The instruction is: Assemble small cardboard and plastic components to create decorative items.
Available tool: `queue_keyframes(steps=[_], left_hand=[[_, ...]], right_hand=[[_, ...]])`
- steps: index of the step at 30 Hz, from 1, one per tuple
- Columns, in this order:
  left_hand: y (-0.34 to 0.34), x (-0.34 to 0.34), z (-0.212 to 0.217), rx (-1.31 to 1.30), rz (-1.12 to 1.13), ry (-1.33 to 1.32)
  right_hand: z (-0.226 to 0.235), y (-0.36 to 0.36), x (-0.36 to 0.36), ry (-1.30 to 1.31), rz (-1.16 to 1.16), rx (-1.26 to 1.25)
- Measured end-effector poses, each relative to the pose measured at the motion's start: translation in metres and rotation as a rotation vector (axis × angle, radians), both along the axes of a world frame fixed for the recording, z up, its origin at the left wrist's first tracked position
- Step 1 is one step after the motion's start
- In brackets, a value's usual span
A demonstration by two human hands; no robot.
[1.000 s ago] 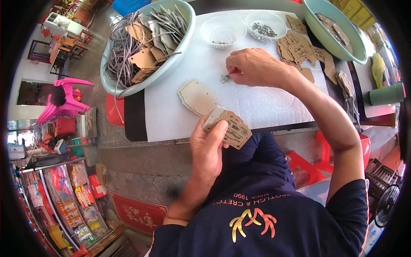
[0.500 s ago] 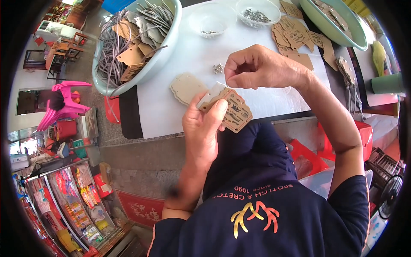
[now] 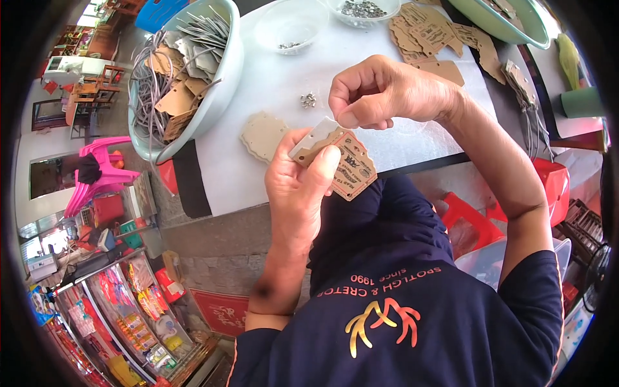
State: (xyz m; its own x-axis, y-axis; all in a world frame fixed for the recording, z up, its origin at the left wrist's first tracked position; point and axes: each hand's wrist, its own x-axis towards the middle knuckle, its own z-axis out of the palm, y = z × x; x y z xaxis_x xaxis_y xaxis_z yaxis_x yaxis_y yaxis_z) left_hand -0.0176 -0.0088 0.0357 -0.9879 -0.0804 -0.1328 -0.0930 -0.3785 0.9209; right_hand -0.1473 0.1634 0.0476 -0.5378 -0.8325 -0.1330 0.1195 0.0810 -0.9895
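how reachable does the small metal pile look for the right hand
Probably reachable, yes: the small metal pile lies just left of the right hand, with bare white sheet between them and nothing visible in the way.

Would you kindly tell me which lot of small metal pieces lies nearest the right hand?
The loose pile on the white sheet, just left of the right hand; the other two lots sit farther off, in clear bowls.
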Motion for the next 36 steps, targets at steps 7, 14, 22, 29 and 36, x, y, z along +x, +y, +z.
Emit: queue_keyframes(steps=[7,14,22,29,36], left_hand=[[-0.001,-0.002,0.002,-0.014,-0.001,-0.004],[-0.001,-0.004,0.002,0.015,-0.052,0.0],[0.0,-0.006,0.004,0.016,-0.131,0.047],[-0.004,-0.007,-0.001,-0.011,-0.128,0.06],[-0.003,-0.008,-0.001,-0.014,-0.133,0.065]], right_hand=[[0.001,0.001,-0.001,0.048,0.036,0.051],[-0.003,0.004,-0.006,-0.042,0.089,0.007],[0.004,0.007,-0.006,-0.039,0.121,0.055],[-0.002,0.008,0.001,-0.203,0.099,0.005],[-0.002,0.012,0.01,-0.204,0.086,0.001]])
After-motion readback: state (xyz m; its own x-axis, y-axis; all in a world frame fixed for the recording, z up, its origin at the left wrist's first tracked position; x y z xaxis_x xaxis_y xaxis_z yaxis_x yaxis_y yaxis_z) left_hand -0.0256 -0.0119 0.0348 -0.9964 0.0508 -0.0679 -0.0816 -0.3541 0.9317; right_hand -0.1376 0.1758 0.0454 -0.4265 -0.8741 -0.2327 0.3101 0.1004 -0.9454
